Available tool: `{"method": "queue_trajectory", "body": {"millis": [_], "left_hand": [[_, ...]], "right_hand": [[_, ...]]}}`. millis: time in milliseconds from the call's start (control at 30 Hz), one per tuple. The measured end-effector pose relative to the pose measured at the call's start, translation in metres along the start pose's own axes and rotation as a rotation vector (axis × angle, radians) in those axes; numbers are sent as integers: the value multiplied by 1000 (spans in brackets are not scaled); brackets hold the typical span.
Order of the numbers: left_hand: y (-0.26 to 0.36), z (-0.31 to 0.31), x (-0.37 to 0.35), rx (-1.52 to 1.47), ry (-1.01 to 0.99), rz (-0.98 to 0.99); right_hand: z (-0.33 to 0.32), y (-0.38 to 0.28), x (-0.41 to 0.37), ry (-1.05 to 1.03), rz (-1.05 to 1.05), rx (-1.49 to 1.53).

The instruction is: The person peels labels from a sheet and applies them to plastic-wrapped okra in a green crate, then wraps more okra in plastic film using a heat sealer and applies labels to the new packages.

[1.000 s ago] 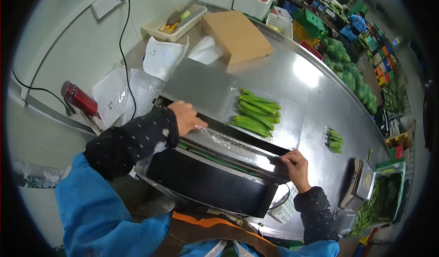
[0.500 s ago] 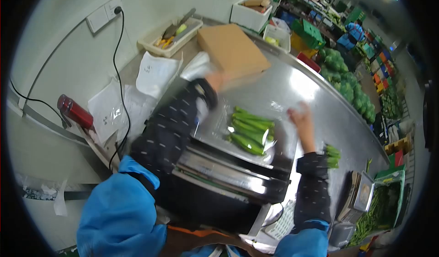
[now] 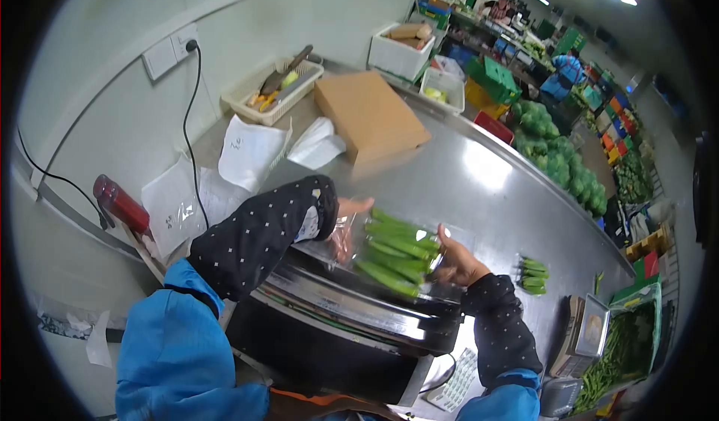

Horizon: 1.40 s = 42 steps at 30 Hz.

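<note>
A clear plastic pack of long green pods that look like okra (image 3: 397, 253) is between my two hands, over the front of the steel table. My left hand (image 3: 346, 230) grips its left end, with the fingers partly behind the clear film. My right hand (image 3: 460, 262) holds the right end, thumb on top and fingers curled below. Just under the pack lies a machine with a metal bar and black front (image 3: 329, 339). To the right of my right hand, a smaller pack of green pods (image 3: 533, 275) rests on the table.
A cardboard box (image 3: 371, 114), a tool basket (image 3: 273, 95) and white paper sheets (image 3: 243, 151) lie at the back left. A red bottle (image 3: 121, 202) stands by the wall. At right are a scale (image 3: 584, 327) and a crate of green pods (image 3: 622, 346). Other people work far behind.
My left hand has come down from beside the cardboard box to the pack's left end. My right hand has moved down and left onto its right end; both now hold it.
</note>
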<state>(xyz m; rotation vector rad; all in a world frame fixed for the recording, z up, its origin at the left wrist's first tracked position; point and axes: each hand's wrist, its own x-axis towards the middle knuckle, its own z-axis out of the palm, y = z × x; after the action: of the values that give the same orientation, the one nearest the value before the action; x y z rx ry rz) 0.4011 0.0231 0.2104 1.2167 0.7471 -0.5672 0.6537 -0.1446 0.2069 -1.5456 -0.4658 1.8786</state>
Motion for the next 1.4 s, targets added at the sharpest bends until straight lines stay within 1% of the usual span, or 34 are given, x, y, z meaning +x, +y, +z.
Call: {"method": "queue_trajectory", "body": {"millis": [33,67,100,133,267,300,333,367,400,467,500,533,567,600,633,667,733,767,800,833,867,900,933,1000,1033,1100,1133,1167,1200,1233,1267,1333,1367,1400], "left_hand": [[-4,6,-5,6,-10,-1],[-14,11,-10,8,-21,-4],[-19,21,-18,129,78,-14],[-28,37,-25,102,129,-25],[-62,94,-63,111,-73,-33],[-75,109,-68,131,-96,-51],[-92,123,-68,152,-119,-68],[-115,137,-62,185,69,-160],[-131,142,-48,202,136,-156],[-171,152,-12,490,471,-239],[-179,143,-11,436,359,-137],[-184,142,-10,558,505,-92],[-176,139,-35,542,465,71],[-180,137,-47,476,516,90],[-190,137,-53,252,538,185],[-212,137,-46,16,536,414],[-231,149,-34,-231,691,710],[-231,160,-29,-337,808,665],[-229,170,-28,-335,807,663],[-225,180,-27,-570,887,606],[-222,190,-26,-806,960,542],[-219,200,-23,-742,1095,604],[-223,202,-24,-743,1092,604],[-237,203,-23,-185,1646,731],[-256,198,-23,-275,1591,682],[-246,202,-47,295,1602,302],[-242,201,-50,593,1534,71],[-244,199,-43,598,1531,79],[-244,193,-29,708,1566,227],[-244,194,-22,818,1587,373],[-233,199,-28,885,1477,286],[-224,198,-28,255,1290,284],[-223,206,-26,279,1293,317],[-228,222,-24,101,1034,598]], "right_hand": [[11,3,-15,138,17,-62],[26,5,-30,81,14,-41],[33,12,-44,38,34,-74],[37,21,-57,-6,65,-104],[35,94,-81,100,171,-250],[44,111,-92,43,157,-296],[40,129,-95,-145,317,-195],[58,144,-102,-34,214,-218],[76,160,-109,74,114,-241],[40,230,-65,140,-242,-909],[45,232,-66,246,-189,-885],[48,231,-64,353,-132,-857],[49,223,-74,307,-324,-891],[51,212,-88,260,-522,-918],[56,211,-93,325,-511,-855],[55,213,-100,358,-572,-1002],[41,252,-80,508,-862,-765],[40,263,-79,507,-859,-760],[38,273,-77,578,-794,-564],[43,276,-77,644,-726,-369],[63,282,-74,801,-578,165],[72,272,-85,685,-463,331],[80,259,-102,565,-344,492],[91,258,-114,557,-295,606],[78,275,-104,663,-390,367],[43,306,-80,823,-577,-246],[64,283,-83,1070,-836,-1023],[79,277,-70,1175,-830,-1024],[90,272,-58,1285,-832,-1023],[99,271,-58,1142,-760,-1107],[108,267,-57,1006,-698,-1177],[116,279,-39,476,-570,79],[124,303,-38,372,-607,235],[132,337,-40,269,-631,395]]}}
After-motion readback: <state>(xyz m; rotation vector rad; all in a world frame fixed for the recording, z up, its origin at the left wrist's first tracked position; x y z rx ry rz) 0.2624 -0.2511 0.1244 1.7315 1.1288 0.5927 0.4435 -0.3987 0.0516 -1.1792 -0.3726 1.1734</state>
